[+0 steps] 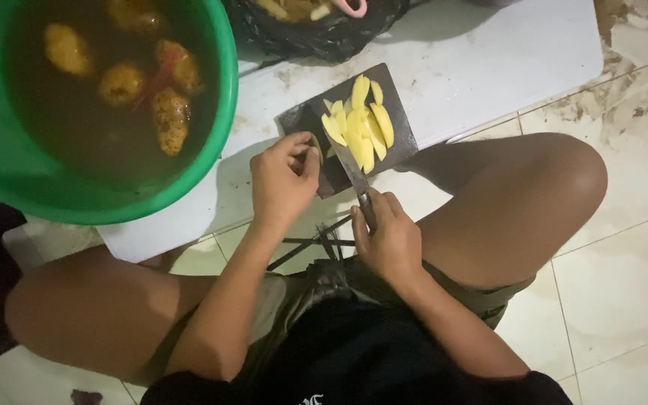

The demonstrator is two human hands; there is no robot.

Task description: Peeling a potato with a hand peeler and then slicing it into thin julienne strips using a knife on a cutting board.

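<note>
Just past the board's near edge (324,187), both hands (283,180) (388,240) crowd the knife (354,176).

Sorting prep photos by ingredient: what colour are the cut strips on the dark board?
Pale yellow strips, clearest in the head view.

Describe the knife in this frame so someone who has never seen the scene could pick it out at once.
Start at the big green basin of murky water at upper left, then move right to the small dark cutting board on the white board. The knife lies along the board's near edge, its handle in the right hand. Unlike the pale yellow slices beside it, it is dark, thin and straight.
</note>
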